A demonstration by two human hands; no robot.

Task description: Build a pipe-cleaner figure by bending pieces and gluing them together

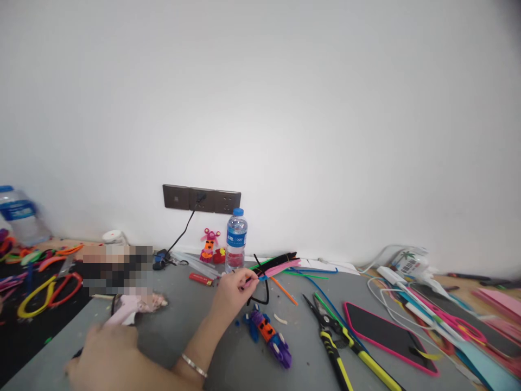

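My left hand (238, 288), with a bracelet on its wrist, is closed in a pinch beside the water bottle. A bent black pipe cleaner (266, 293) runs out from its fingertips. My right hand (108, 355) reaches across to the left, in front of my left forearm, and is smeared by motion. Just beyond it lies a pink glue gun (126, 309); whether the fingers touch it I cannot tell. A small dark thing shows by the right fingertips. Below my left hand lies a purple, orange and blue pipe-cleaner figure (268, 336).
Several pipe cleaners (285, 263) lie behind my left hand, near a water bottle (236, 239). Yellow-black pliers (328, 326) and a pink-cased phone (388, 336) lie right. Scissors (51, 296) lie left. A cord (185, 228) hangs from the wall socket (201, 199).
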